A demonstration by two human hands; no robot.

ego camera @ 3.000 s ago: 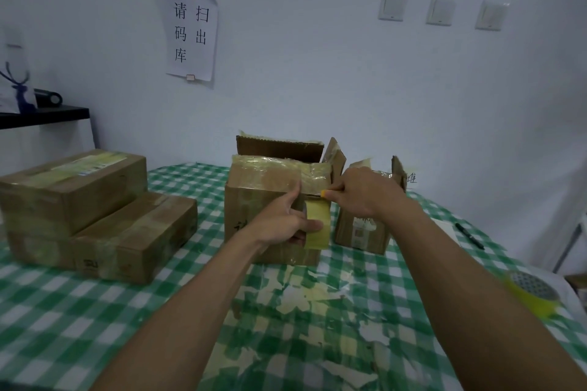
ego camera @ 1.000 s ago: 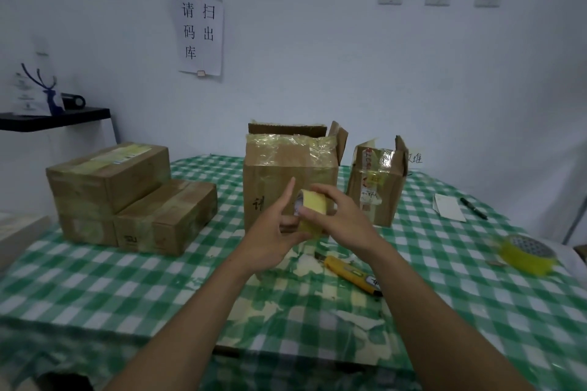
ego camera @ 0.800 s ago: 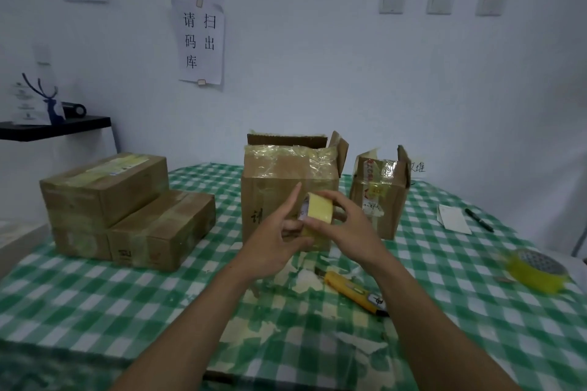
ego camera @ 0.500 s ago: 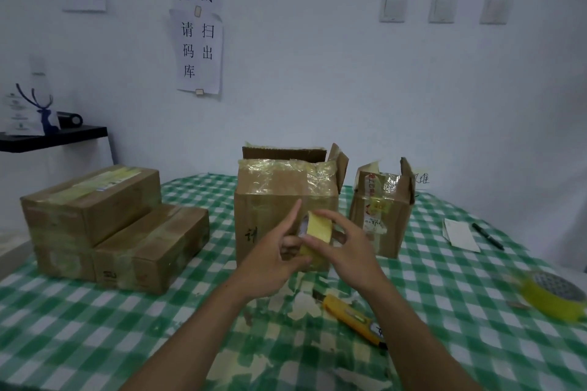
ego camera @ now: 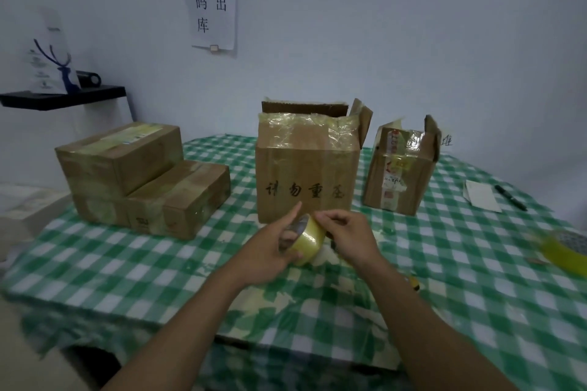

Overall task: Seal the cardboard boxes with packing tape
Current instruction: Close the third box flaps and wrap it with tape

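Paper sheet (ego camera: 212, 3) on the wall: two columns of printed characters, 请码库 at left and 扫出 at right. Front face of the tall open box (ego camera: 305, 174): handwritten 请勿重压. Slip (ego camera: 447, 140) behind the smaller box (ego camera: 409, 187): 堆. Labels on the smaller box: illegible.

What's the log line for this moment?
stage: tape prep | left hand: holds tape roll | right hand: pinches roll's edge | middle box: back flap up | second tape roll: lying far right

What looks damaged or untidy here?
The checked tablecloth is worn through in pale patches near the front edge. The middle box carries wrinkled tape on top, with two flaps standing up. The small box at right also has raised flaps.
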